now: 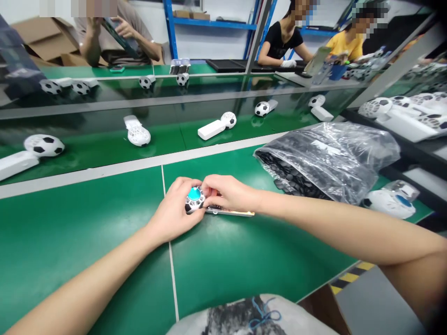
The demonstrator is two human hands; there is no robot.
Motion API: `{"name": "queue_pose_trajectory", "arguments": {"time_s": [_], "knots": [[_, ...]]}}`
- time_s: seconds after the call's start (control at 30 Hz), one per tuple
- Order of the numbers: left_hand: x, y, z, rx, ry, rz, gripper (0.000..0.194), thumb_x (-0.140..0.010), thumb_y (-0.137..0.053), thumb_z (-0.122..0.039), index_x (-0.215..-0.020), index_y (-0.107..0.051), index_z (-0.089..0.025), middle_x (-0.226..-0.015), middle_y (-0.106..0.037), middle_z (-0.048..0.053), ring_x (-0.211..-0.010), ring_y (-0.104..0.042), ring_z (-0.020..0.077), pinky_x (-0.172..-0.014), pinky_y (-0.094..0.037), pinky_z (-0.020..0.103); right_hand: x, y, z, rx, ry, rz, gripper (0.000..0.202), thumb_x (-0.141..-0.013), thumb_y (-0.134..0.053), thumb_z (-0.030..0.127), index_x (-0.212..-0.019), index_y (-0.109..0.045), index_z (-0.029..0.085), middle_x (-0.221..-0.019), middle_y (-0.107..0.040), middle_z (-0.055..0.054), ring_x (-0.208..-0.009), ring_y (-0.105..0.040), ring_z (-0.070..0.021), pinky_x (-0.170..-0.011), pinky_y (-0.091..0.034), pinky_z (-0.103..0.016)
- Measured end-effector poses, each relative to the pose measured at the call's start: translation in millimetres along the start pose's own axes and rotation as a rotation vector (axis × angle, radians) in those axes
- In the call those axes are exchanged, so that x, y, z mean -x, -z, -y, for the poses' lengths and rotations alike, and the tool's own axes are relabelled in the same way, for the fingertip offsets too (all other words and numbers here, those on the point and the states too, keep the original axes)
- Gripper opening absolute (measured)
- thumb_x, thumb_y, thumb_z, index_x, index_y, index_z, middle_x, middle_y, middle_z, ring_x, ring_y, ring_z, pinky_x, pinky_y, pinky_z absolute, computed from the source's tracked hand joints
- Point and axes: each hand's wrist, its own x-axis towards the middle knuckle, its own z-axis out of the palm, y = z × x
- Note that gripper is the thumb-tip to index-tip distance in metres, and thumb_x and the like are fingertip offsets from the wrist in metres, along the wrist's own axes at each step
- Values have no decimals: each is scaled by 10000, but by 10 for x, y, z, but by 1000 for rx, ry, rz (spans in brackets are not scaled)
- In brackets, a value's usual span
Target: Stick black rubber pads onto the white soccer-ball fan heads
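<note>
On the green bench, a handheld fan (194, 203) with a black-and-white football-patterned head and a bright blue centre lies between my hands. My left hand (173, 204) curls round the head from the left, thumb at its front edge. The fingers of my right hand (226, 191) are pinched together at the right side of the head, where it meets the handle. What they pinch is hidden. Below that hand the handle (232, 212) sticks out to the right, looking like an uncovered shell with its inside partly in view.
A clear plastic bag (335, 153) spilling small black pieces lies to the right. Behind it a rack (415, 139) holds more white football-patterned parts. Several similar fans, one white fan (217, 126) among them, lie along the green conveyor (167, 146). Three people work across from me.
</note>
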Motion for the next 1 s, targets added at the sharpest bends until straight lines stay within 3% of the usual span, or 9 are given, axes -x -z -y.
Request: {"name": "queue_pose_trajectory", "arguments": {"time_s": [0.23, 0.37, 0.7, 0.8, 0.9, 1.0], "knots": [[11, 36, 59, -10, 19, 68, 500, -643, -591, -234, -1112, -421, -204, -1043, -505, 36, -941, -503, 189, -773, -432, 301, 49, -35, 30, 26, -113, -125, 490, -609, -698, 446, -936, -463, 166, -850, -523, -15, -633, -495, -97, -577, -403, -228], [-13, -43, 34, 4, 84, -47, 444, -599, -598, -206, -1021, -460, -187, -967, -539, 27, -871, -531, 190, -717, -441, 292, 54, -29, 57, 63, -162, -28, 496, -673, -650, 443, -1041, -454, 174, -831, -583, -19, -659, -522, -120, -603, -411, -243], [-32, -211, -24, 5, 185, -254, 390, -574, -601, -213, -946, -489, -188, -935, -541, 28, -865, -525, 196, -734, -437, 309, 0, -25, 76, 111, -178, 60, 387, -750, -594, 373, -1033, -463, 145, -900, -612, -56, -743, -565, -162, -649, -414, -264], [-21, -155, -2, 3, 163, -195, 416, -576, -606, -211, -971, -476, -195, -949, -538, 24, -873, -528, 198, -731, -439, 308, 17, -18, 71, 75, -169, 44, 441, -725, -606, 430, -1042, -461, 160, -875, -616, -33, -730, -568, -152, -629, -407, -246], [-7, -16, 25, 16, 135, -24, 444, -595, -634, -271, -995, -456, -197, -952, -541, 24, -842, -541, 195, -695, -450, 305, 26, -3, 101, 107, -166, 37, 478, -693, -619, 467, -1035, -463, 171, -865, -610, -29, -744, -567, -161, -598, -394, -238], [21, 105, 38, 45, 94, 155, 607, -546, -706, -348, -1061, -416, -212, -1012, -530, 28, -870, -542, 201, -707, -458, 312, 30, -2, 155, 175, -128, 43, 516, -664, -632, 497, -1010, -459, 155, -902, -603, -63, -780, -567, -191, -587, -392, -248]]}}
